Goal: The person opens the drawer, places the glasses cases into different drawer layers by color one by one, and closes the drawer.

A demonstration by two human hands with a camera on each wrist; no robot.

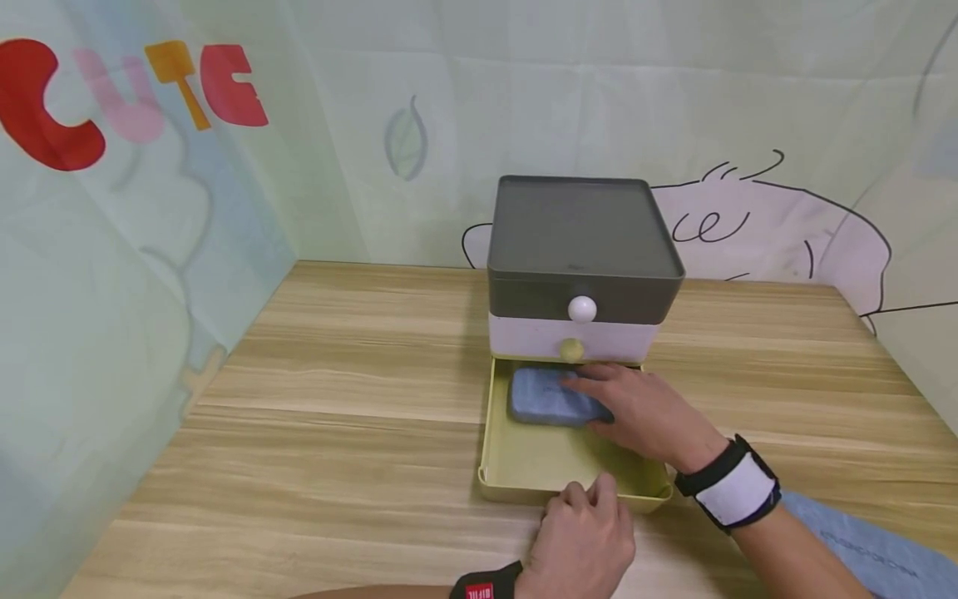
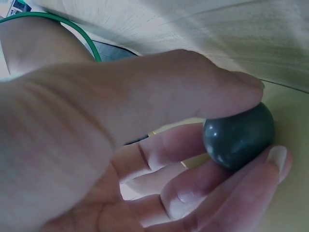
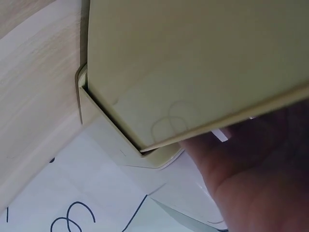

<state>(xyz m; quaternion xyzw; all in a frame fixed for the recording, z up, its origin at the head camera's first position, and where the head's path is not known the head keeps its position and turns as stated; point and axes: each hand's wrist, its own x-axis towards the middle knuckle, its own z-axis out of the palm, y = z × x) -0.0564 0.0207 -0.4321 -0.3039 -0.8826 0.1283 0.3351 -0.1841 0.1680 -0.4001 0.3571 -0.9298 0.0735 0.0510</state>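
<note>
A small chest (image 1: pixel 587 225) of stacked drawers has its yellow bottom drawer (image 1: pixel 539 462) pulled out. Inside the drawer, toward its back left, lies a blue rectangular case (image 1: pixel 545 395) with rounded corners. My right hand (image 1: pixel 647 412) reaches over the drawer's right side and grips the right end of the case, thumb along the near edge and fingers over the top. In the right wrist view the drawer's wall (image 3: pixel 203 72) hides most of those fingers. At the drawer's front, my left hand (image 1: pixel 584 537) pinches a round dark green knob (image 2: pixel 241 137) between thumb and fingers.
Above the open drawer sit a white drawer (image 1: pixel 524 335) with a yellow knob and a grey one (image 1: pixel 524 293) with a white knob. A blue flat piece with lettering (image 1: pixel 876 545) lies on the wooden table (image 1: pixel 337 416) at right, partly behind the forearm. A printed cloth (image 1: pixel 404 208) hangs behind.
</note>
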